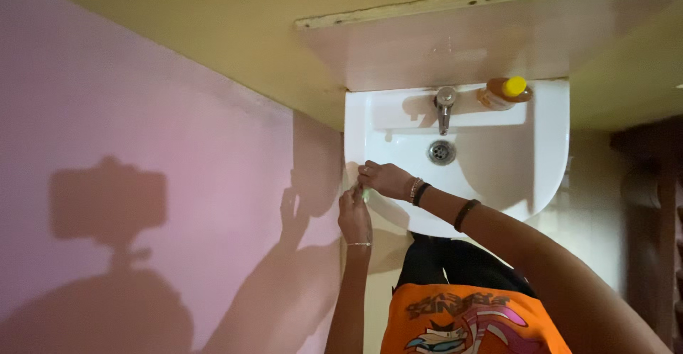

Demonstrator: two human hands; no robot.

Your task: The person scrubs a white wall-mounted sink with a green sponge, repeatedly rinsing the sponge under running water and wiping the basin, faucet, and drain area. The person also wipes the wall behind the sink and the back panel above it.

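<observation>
A white wash basin (526,169) hangs on the wall below a mirror or board. My right hand (384,178) rests on the basin's left rim, fingers bent, a ring on one finger and bands on the wrist. My left hand (353,217) is just below it at the same rim, closed around a small light green thing (365,194) that is mostly hidden. The two hands touch or nearly touch. A metal tap (445,106) and drain (441,152) lie further in the basin.
An orange bottle with a yellow cap (506,91) stands on the basin's back ledge. A pink wall (142,183) with my shadow runs along the left. A dark wooden piece (651,204) stands at the right.
</observation>
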